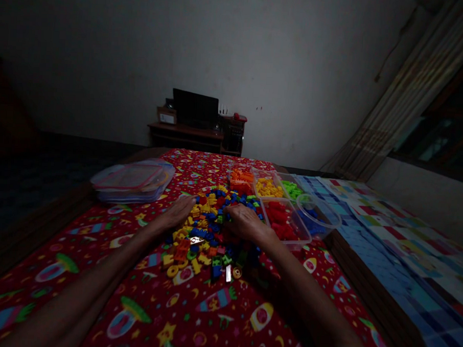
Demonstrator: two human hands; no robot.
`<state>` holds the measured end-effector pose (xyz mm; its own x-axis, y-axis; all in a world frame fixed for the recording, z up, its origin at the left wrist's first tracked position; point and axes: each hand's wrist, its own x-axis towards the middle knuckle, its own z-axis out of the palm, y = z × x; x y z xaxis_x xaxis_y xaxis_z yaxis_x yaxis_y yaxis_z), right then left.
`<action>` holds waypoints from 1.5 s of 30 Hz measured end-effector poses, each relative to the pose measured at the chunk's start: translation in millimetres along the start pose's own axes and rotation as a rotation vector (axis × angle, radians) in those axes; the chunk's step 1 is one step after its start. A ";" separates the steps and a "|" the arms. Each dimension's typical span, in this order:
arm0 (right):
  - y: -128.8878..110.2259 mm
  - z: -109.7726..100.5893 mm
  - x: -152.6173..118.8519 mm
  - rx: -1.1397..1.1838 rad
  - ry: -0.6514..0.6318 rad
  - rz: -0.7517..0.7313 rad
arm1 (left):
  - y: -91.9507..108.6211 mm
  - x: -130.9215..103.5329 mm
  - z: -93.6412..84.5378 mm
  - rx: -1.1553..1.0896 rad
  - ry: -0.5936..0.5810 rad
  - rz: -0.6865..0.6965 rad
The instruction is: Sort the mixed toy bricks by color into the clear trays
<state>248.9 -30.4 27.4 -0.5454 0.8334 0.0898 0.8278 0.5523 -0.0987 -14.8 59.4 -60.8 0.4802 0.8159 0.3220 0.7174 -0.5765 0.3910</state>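
Observation:
A loose pile of toy building bricks [202,233] in yellow, blue, red, green and orange lies in front of me on a red patterned cloth [194,320]. My left hand [180,211] rests along the pile's left side, fingers stretched out against the bricks, with nothing visible in them. Over the right part of the pile, my right hand [244,220] has its fingers curled down among the bricks. Its fingertips are partly hidden, so whatever they pinch cannot be made out. Just right of it stands a clear container with red bricks [279,221].
Behind it are containers of orange bricks [242,179], yellow bricks [269,187] and green bricks [292,189]. A round tub [331,216] holds blue bricks. Stacked clear lids [133,179] lie at left. Beyond stands a desk with a monitor [196,108]; a checked bedspread [382,241] is at right.

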 end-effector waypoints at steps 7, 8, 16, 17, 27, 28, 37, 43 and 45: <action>19.5 10.0 -7.3 0.187 0.151 -0.087 | 48.1 17.0 -0.7 -0.081 0.009 -0.046; 22.6 11.2 -8.5 0.198 0.170 -0.078 | 52.5 18.3 -4.5 -0.064 0.035 -0.023; 21.5 2.5 -9.9 0.189 0.196 0.046 | 88.7 11.4 -14.8 0.000 -0.076 0.259; 18.0 0.4 -9.9 0.188 0.191 0.050 | 91.9 9.4 -12.6 0.003 -0.097 0.276; -3.9 -2.8 -13.2 0.379 0.178 -0.128 | 126.3 11.9 -27.6 -0.508 -0.170 -0.210; -4.4 -1.4 -12.4 0.383 0.190 -0.126 | 128.2 11.8 -28.0 -0.541 -0.172 -0.238; 27.8 -4.6 -15.3 0.329 0.323 -0.051 | 107.0 12.2 -35.3 -0.271 0.092 -0.256; 89.7 -23.9 -21.6 0.242 0.457 0.177 | 74.4 8.6 -38.4 -0.141 0.235 -0.326; 111.3 -32.5 -21.1 0.170 0.407 0.261 | 62.0 6.6 -34.5 -0.125 0.214 -0.357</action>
<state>356.8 12.7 46.8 -0.1993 0.8872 0.4160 0.8781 0.3502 -0.3261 15.5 27.6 -4.8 0.0876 0.9454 0.3140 0.7468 -0.2709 0.6074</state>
